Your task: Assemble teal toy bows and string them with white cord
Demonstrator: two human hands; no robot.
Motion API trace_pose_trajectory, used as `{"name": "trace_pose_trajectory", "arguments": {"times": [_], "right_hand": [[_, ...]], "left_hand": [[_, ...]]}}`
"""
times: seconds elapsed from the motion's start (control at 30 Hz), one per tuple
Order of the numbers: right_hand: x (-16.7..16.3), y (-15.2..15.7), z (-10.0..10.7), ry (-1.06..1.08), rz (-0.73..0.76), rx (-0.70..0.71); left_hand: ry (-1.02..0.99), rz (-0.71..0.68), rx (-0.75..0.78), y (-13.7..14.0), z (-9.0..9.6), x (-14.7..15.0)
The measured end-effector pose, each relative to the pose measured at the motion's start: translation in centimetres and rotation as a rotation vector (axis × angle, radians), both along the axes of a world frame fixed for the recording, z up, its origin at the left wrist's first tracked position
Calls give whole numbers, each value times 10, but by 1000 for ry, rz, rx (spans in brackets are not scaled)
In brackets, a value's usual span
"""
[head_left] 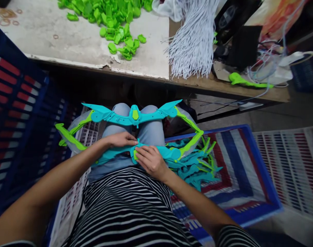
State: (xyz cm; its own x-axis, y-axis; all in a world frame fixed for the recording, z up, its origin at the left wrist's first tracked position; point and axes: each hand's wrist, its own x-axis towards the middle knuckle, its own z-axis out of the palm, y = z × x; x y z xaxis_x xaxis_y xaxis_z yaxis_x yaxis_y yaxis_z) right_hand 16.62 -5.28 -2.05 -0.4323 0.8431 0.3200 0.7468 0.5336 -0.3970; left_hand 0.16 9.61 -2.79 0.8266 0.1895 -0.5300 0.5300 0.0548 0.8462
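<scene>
Across my lap lie two winged turquoise plastic pieces that look like toy bows, with lime-green arms meeting at both ends. The farther turquoise bow (148,117) rests over my knees, its green centre inset facing up. My left hand (122,139) pinches near a small peg at the middle of the nearer turquoise bow (111,155). Curled over that bow's centre, my right hand (151,160) covers part of its green inset. Greyish see-through material shows along the green arms at both ends. What lies under my fingertips is hidden.
Lime-green plastic parts (110,17) are heaped on the worktable (76,44), beside a bundle of white cords (192,41). To my right, a lined blue crate (264,178) holds several turquoise-green pieces (195,168). Blue and white crates (7,113) stand at my left.
</scene>
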Motion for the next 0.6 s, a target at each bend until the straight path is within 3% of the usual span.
{"name": "trace_pose_trajectory", "arguments": {"times": [0.2, 0.37, 0.6], "right_hand": [[-7, -8, -5, 15, -170, -67], [-12, -11, -12, 158, -314, -169], [-21, -5, -14, 164, -400, -330]], "left_hand": [[-13, -21, 56, 0, 0, -3], [30, -72, 188, -5, 5, -2], [126, -44, 152, -10, 8, 2]]}}
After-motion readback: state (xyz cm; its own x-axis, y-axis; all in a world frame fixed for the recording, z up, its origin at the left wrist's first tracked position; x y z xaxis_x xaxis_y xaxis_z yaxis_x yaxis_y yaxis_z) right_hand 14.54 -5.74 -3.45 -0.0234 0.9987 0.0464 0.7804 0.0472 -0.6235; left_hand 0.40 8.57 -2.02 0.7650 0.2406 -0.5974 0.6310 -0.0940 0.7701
